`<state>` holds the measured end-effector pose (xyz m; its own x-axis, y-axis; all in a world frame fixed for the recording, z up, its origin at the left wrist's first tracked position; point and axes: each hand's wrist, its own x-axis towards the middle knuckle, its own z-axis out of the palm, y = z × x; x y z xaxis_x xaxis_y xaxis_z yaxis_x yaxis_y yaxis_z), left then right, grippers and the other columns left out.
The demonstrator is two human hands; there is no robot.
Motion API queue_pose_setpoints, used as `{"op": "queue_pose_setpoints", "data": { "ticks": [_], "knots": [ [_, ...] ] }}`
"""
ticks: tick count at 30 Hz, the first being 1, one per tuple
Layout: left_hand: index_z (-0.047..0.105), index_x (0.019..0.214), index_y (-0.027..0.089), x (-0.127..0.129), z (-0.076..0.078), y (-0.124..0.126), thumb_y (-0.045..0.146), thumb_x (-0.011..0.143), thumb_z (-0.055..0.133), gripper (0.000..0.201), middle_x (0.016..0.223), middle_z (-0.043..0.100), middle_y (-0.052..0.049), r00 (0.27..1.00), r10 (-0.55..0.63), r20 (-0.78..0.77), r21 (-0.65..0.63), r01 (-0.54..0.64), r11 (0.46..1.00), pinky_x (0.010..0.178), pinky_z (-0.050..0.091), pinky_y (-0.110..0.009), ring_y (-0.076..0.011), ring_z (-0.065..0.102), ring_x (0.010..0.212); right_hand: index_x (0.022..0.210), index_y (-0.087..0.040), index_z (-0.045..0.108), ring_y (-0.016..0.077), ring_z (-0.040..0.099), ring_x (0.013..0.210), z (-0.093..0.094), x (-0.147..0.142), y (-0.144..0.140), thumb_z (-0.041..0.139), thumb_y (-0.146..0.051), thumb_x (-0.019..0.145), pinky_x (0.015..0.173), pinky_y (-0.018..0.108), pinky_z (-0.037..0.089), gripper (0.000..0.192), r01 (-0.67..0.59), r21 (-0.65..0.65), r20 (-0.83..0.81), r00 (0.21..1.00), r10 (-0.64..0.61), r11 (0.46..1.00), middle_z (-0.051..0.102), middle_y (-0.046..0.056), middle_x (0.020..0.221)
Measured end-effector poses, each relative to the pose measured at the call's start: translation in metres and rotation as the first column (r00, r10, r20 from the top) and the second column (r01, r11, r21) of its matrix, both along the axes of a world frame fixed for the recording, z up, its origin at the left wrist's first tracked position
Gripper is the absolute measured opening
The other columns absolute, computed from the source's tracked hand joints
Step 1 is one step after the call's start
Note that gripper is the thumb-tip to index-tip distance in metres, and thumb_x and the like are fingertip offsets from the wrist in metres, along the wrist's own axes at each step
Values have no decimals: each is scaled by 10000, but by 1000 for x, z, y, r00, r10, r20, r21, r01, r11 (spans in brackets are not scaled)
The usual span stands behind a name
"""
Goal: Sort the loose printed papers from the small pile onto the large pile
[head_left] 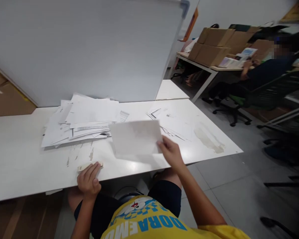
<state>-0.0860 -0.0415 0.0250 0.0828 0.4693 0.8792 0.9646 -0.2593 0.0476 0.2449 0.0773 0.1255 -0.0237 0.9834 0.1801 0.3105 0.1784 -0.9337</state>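
Paper sheet (136,137) lifted above the white surface (20,156), pinched at its 4 o'clock corner by the right hand (170,152).
Left hand (89,181) curled over a small eraser (86,165) at 7 o'clock; loose papers (82,121) lay at 11.

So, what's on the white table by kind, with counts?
Paper piles: 2, a large pile and a flat spread
Single sheet held by right hand: 1
Small pale block under left hand: 1
Total: 4

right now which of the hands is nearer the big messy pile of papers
Left. The left hand rests on a small pale block at the table edge, just below the paper pile. The right hand holds a single sheet off to the pile's right.
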Motion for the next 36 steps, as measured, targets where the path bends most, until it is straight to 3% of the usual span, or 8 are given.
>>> {"op": "queue_pose_setpoints", "data": {
  "ticks": [3, 8, 13, 16, 21, 27, 33, 36],
  "knots": [
    [648, 1302, 168, 5, 0, -2, 355, 1019, 245, 527, 960, 772, -112, 998, 53, -34, 38, -51, 998, 808, 458, -381, -253, 675, 970, 897, -188, 666, 142, 520, 624, 15, -31, 54, 631, -361, 768, 578, 261, 439, 219, -17, -47, -260, 966, 4, 999, 597, -24, 682],
    [640, 1317, 174, 6, -4, -5, 364, 1024, 233, 536, 951, 779, -94, 994, 86, -67, 15, -85, 996, 818, 447, -374, -243, 679, 961, 820, -179, 589, 156, 581, 659, 19, -154, 135, 555, -238, 753, 625, 285, 497, 96, -218, -165, -391, 910, 139, 962, 600, -6, 714],
    [598, 1373, 158, 0, -9, 0, 351, 1017, 248, 535, 928, 778, -101, 987, 109, -119, 92, -98, 991, 825, 471, -365, -244, 695, 933, 1412, -102, 454, 296, 548, 1301, 9, -226, 166, 613, -329, 824, 1088, 434, 440, 650, -231, -215, -35, 973, 229, 949, 533, 195, 1449],
    [585, 1386, 154, -5, -9, 5, 338, 1009, 242, 542, 919, 774, -112, 984, 86, -153, 118, -69, 991, 805, 494, -367, -246, 702, 908, 1583, -89, 172, 276, 283, 1517, -4, -193, 173, 569, -435, 887, 1222, 419, 276, 873, -238, -94, 162, 954, 251, 967, 228, 167, 1656],
    [575, 1396, 170, -10, -9, 13, 292, 977, 287, 523, 889, 770, -119, 983, 72, -169, 104, -55, 993, 731, 505, -385, -261, 709, 857, 1582, -48, 165, 328, 102, 1564, -30, -44, 171, 550, -375, 899, 1259, 490, 118, 849, 18, 1, 620, 784, -15, 1000, 133, 207, 1672],
    [598, 1384, 258, -24, -22, 20, 284, 906, 358, 536, 825, 778, -74, 987, 71, -142, 134, -52, 990, 622, 521, -411, -268, 720, 764, 1527, -26, 317, 359, 287, 1500, -79, 110, 100, 472, -359, 923, 1208, 529, 242, 707, 391, 13, 676, 675, -296, 920, 391, 236, 1568],
    [598, 1367, 383, -26, -18, 30, 314, 843, 388, 569, 720, 763, -15, 998, 52, -25, 143, -48, 989, 492, 513, -477, -317, 722, 696, 1458, -30, 446, 355, 449, 1384, -108, 142, 36, 438, -362, 930, 1167, 532, 317, 623, 601, 119, 580, 603, -547, 790, 537, 232, 1447],
    [599, 1365, 389, -23, -8, 28, 299, 811, 453, 580, 793, 775, -20, 1000, -2, 27, 82, -1, 997, 519, 524, -516, -345, 722, 713, 1448, -49, 467, 339, 431, 1409, -101, 136, 41, 435, -334, 934, 1179, 525, 311, 589, 531, 147, 569, 645, -510, 835, 529, 211, 1469]
  ]
}}
